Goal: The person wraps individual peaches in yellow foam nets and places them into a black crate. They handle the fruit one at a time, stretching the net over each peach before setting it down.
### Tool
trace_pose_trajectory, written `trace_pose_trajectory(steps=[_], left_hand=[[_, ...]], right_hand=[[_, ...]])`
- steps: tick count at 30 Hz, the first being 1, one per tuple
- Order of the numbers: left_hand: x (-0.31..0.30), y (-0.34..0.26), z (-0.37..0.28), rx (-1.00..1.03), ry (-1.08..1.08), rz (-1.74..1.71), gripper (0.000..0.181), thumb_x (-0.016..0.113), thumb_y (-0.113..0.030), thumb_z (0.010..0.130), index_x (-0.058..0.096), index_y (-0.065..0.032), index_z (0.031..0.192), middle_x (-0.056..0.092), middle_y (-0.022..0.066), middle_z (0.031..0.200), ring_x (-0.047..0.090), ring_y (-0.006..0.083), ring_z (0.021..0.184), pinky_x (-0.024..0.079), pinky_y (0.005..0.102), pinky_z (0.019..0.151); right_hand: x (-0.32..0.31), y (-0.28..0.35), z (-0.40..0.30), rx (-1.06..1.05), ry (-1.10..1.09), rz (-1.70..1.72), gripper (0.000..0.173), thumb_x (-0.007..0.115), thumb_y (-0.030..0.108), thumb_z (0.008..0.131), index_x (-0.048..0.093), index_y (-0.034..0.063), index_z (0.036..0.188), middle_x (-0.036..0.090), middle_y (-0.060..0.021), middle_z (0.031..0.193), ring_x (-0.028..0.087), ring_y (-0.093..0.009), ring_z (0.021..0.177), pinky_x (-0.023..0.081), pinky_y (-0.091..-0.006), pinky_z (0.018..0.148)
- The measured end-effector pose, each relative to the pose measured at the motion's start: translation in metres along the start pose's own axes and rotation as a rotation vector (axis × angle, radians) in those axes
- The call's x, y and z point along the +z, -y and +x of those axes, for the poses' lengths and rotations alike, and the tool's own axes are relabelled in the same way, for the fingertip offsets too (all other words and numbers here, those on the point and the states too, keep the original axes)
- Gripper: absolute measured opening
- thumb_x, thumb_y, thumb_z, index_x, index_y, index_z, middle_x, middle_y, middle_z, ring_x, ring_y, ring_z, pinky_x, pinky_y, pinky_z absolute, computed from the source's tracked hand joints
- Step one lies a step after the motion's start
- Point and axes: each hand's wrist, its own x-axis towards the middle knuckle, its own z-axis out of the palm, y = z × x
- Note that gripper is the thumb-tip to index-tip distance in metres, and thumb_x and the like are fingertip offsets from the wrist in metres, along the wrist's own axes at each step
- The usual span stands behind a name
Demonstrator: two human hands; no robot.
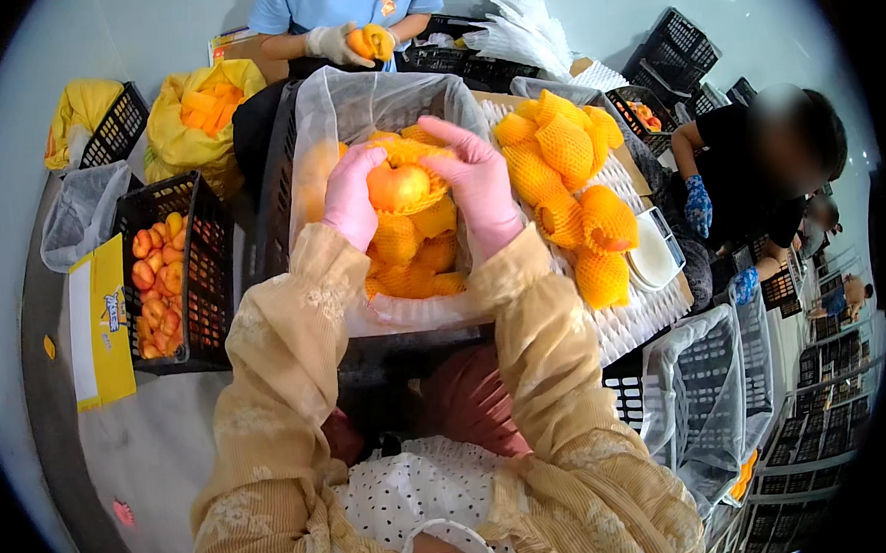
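A yellow-orange peach (398,189) is partly inside a yellow foam fruit net (426,161), over a crate (297,209) with a thin clear liner. Gloved in pink, my left hand (351,199) grips the peach and the net from the left side. The thumb of my right hand (481,180) presses on the net's right side, and its index finger is raised; its other fingers are partly hidden. Beneath my hands, several foam-netted fruits (396,238) lie in the lined crate. More peaches show blurred through the liner on the left.
At right, a pile of foam-netted fruits (556,146) lies on white padding beside a small scale (653,250). A black crate of peaches (159,284) stands left. Across from me, a person's gloved hands (337,45) hold fruit; another person (744,148) works at right. Lined crates (696,383) stand lower right.
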Motion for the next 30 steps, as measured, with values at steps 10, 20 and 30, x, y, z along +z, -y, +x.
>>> trace_pose_trajectory(steps=[10, 20, 30], left_hand=[[0.009, -0.017, -0.004, 0.068, -0.059, 0.065, 0.017, 0.058, -0.011, 0.088, 0.058, -0.0014, 0.102, 0.062, 0.0086, 0.096, 0.06, 0.0186, 0.089, 0.049, 0.0296, 0.081], [0.016, -0.015, -0.005, 0.135, -0.174, 0.061, 0.019, 0.057, -0.013, 0.09, 0.056, -0.0029, 0.106, 0.059, 0.007, 0.102, 0.057, 0.0168, 0.092, 0.047, 0.0289, 0.083], [0.011, -0.03, -0.013, 0.198, 0.117, -0.174, 0.014, 0.059, -0.013, 0.089, 0.058, -0.0049, 0.1, 0.062, 0.0076, 0.099, 0.061, 0.0188, 0.092, 0.05, 0.0317, 0.085]], right_hand=[[-0.012, -0.014, -0.001, -0.408, 0.269, -0.629, 0.044, 0.056, -0.009, 0.073, 0.062, 0.0073, 0.113, 0.058, -0.0144, 0.108, 0.053, -0.028, 0.106, 0.045, -0.0341, 0.091], [0.014, -0.012, -0.009, -0.342, 0.14, -1.018, 0.065, 0.08, 0.008, 0.057, 0.053, 0.0076, 0.116, 0.046, -0.0178, 0.127, 0.045, -0.036, 0.115, 0.04, -0.04, 0.099], [0.029, 0.02, -0.024, -0.618, 0.107, -0.773, 0.062, 0.083, 0.004, 0.054, 0.058, 0.0133, 0.11, 0.049, -0.0141, 0.125, 0.048, -0.031, 0.117, 0.041, -0.0371, 0.098]])
